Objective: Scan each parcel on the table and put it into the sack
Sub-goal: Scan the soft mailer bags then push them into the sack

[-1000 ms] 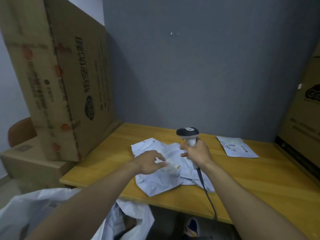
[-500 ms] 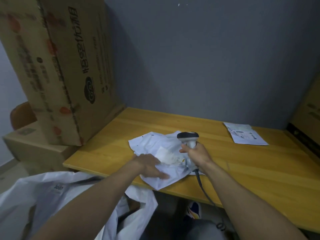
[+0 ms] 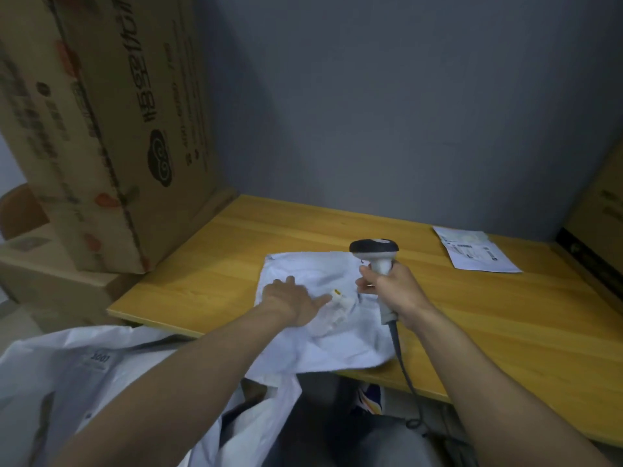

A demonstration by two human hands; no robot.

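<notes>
A white plastic parcel (image 3: 323, 342) lies crumpled at the front edge of the wooden table (image 3: 505, 325), its near corner hanging over the edge. My left hand (image 3: 291, 299) rests flat on the parcel, fingers spread, beside a small label with a yellow mark (image 3: 338, 303). My right hand (image 3: 392, 293) grips the handle of a grey-and-black barcode scanner (image 3: 374, 252), whose head is held over the parcel's far edge. A second flat white parcel (image 3: 473, 251) lies at the back right of the table. The white sack (image 3: 67, 382) sits open below the table's front left.
A tall cardboard box (image 3: 101, 129) stands against the table's left side, on another box (image 3: 50, 284). A further carton (image 3: 600, 230) borders the right. The grey wall (image 3: 387, 112) closes the back. The scanner's cable (image 3: 403, 369) hangs over the front edge.
My left hand has gone from pinching the label to lying flat on the parcel, which is spread wider. The scanner stays over the parcel; the view has tilted down.
</notes>
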